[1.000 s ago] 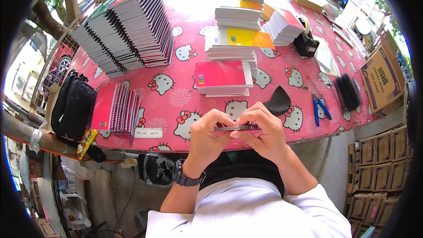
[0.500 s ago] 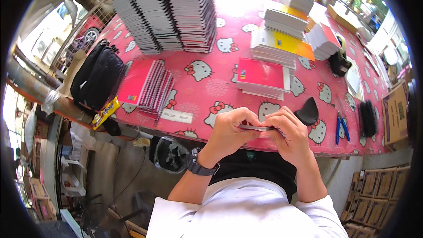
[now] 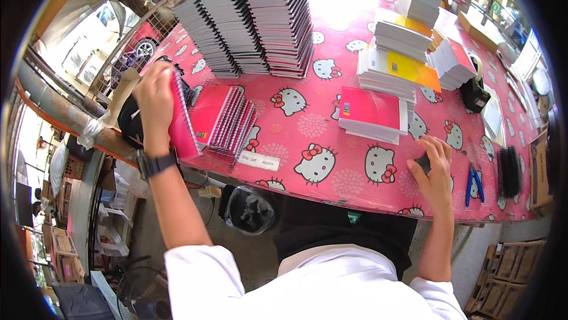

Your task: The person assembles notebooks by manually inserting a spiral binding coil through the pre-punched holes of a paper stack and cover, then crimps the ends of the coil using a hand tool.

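Note:
On the left, my left hand point(image 3: 156, 98) grips a pink spiral notebook point(image 3: 182, 121), tilted nearly on edge. It is held beside a stack of pink spiral notebooks point(image 3: 214, 113) lying on the table. Over to the right, my right hand point(image 3: 436, 169) is closed around a black, smooth-looking piece point(image 3: 423, 163) on the tabletop. Fingers and thumb curl about it and hide most of it; I cannot tell its kind. Just beyond lies a pile of pink-covered pads point(image 3: 371, 110).
Tall notebook stacks point(image 3: 254, 24) rise at the far left, with more paper stacks point(image 3: 393, 71) at the far right. Blue-handled pliers point(image 3: 474, 185), a bundle of black binding coils point(image 3: 510, 171) and a black tape dispenser point(image 3: 475, 92) lie on the right. A black bag point(image 3: 131, 121) sits left.
My hands have parted from a small flat thing they held together in front of me. The left has gone left and now holds a notebook; the right has moved onto the black piece.

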Motion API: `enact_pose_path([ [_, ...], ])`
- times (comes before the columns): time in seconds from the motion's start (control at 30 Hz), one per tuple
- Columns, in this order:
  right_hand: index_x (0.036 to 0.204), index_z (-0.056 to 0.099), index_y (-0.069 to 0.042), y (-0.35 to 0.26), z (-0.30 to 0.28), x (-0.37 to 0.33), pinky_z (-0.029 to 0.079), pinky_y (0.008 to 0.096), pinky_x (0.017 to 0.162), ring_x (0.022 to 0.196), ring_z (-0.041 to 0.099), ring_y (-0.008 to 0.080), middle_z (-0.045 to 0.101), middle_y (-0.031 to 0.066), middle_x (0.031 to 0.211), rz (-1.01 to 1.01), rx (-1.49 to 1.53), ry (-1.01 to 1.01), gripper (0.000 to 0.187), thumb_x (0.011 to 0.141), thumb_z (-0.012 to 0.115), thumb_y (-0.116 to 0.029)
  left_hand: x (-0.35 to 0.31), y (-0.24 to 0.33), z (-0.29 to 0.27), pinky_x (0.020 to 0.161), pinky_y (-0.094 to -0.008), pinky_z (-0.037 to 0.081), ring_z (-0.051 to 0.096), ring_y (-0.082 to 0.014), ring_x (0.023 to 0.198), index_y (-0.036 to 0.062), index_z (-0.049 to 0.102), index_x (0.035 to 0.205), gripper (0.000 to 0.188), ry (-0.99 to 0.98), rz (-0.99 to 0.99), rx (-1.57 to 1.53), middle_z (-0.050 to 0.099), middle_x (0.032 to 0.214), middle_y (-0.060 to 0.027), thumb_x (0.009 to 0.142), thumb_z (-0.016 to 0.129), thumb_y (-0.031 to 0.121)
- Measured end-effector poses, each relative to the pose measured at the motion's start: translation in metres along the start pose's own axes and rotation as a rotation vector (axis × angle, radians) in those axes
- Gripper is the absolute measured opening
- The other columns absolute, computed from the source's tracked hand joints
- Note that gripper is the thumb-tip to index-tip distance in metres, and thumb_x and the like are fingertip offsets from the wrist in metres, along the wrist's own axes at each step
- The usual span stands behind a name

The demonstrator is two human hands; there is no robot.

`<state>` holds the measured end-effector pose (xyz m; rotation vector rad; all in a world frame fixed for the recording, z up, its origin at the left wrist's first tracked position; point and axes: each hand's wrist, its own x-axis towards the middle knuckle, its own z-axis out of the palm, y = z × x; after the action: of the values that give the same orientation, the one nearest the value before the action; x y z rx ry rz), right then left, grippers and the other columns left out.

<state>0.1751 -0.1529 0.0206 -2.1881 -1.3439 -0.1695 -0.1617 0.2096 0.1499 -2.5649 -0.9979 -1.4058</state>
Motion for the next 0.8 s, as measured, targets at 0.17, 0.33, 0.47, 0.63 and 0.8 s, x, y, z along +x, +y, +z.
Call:
enact_pose_path([
  [0.17, 0.121, 0.06, -0.012, 0.026, 0.015, -0.022, 0.025, 0.0543, 0.105, 0.132, 0.035, 0.0355, 0.051, 0.0128, 0.135, 0.067, -0.222, -0.079, 0.052, 0.074, 0.075, -0.029, -0.006, -0.029, 0.078, 0.095, -0.0513, 0.03, 0.053, -0.0261, 0.111, 0.0123, 0.065, 0.105, 0.029, -0.592, 0.229, 0.229, 0.063, 0.111, -0.0058, 0.097, 0.044, 0.03],
  [0.33, 0.121, 0.061, -0.012, 0.055, 0.018, -0.026, 0.021, 0.0544, 0.107, 0.133, 0.034, 0.0356, 0.049, 0.0121, 0.137, 0.178, -0.209, 0.012, 0.052, 0.076, 0.073, -0.034, -0.023, -0.038, 0.091, 0.105, -0.0512, 0.026, 0.047, -0.0271, 0.121, 0.0112, 0.059, 0.12, 0.033, -0.427, 0.163, 0.195, 0.059, 0.12, -0.0066, 0.094, 0.05, 0.03],
  [0.47, 0.122, 0.061, -0.013, 0.073, 0.026, -0.025, 0.022, 0.0533, 0.107, 0.132, 0.035, 0.0344, 0.051, 0.0112, 0.135, 0.192, -0.37, 0.165, 0.049, 0.079, 0.071, -0.035, -0.015, 0.04, 0.094, 0.098, -0.0418, 0.038, 0.052, -0.029, 0.112, 0.0089, 0.063, 0.113, 0.029, -0.228, 0.247, 0.029, 0.061, 0.115, -0.0102, 0.086, 0.063, 0.018],
  [0.63, 0.107, 0.066, -0.011, 0.023, 0.042, -0.011, 0.026, 0.0488, 0.104, 0.123, 0.043, 0.0324, 0.057, 0.0093, 0.126, -0.055, -0.132, 0.39, 0.03, 0.079, 0.069, -0.022, -0.06, 0.178, 0.155, 0.088, -0.0388, 0.048, 0.059, -0.0258, 0.1, 0.0096, 0.068, 0.099, 0.029, -0.381, 0.547, -0.436, 0.065, 0.098, -0.0076, 0.071, 0.074, 0.015],
  [0.8, 0.094, 0.066, -0.007, 0.021, 0.051, -0.009, 0.04, 0.0422, 0.092, 0.109, 0.051, 0.0316, 0.063, 0.009, 0.111, -0.083, 0.135, 0.371, 0.02, 0.074, 0.067, -0.005, -0.068, 0.202, 0.206, 0.087, -0.0367, 0.051, 0.061, -0.0263, 0.097, 0.0095, 0.069, 0.098, 0.034, -0.552, 0.549, -0.441, 0.065, 0.098, -0.0071, 0.067, 0.077, 0.019],
])
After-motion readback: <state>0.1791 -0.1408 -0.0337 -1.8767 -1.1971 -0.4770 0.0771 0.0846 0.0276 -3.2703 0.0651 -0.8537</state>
